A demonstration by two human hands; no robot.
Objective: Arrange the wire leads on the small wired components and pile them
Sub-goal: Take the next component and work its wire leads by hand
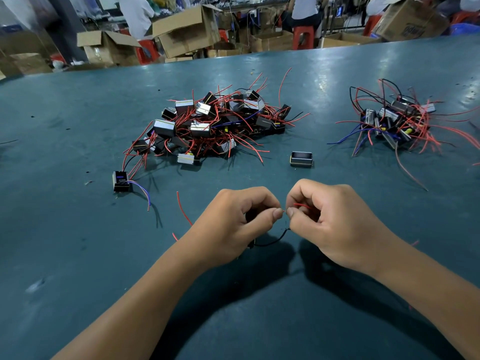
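Wired component: mostly hidden inside my left hand (235, 222), lower centre of frame; only a dark bit shows between the curled fingers, can't make out its shape.
Left hand: fingers curled round the component, thumb + forefinger pinching a thin lead tip where the hands meet.
Right hand (328, 219): thumb + forefinger pinched on the same spot, a red lead (301, 205) looping inside the curled fingers.
Black lead (272, 241): sags between the two hands, just under them.
Big pile (207, 123): centre of frame, grey/black components w/ tangled red leads, well apart from my hands.
Small pile (397, 120): upper right, same parts, red + blue + black leads sticking out.
Loose component (301, 159): alone btw the piles, no leads visible.
Stray component (121, 181): left of centre, blue/purple leads trailing toward me.
Table (78, 255): teal surface, all of it lies here.
Background: cardboard boxes (187, 29) + red stools (303, 36) along top edge.
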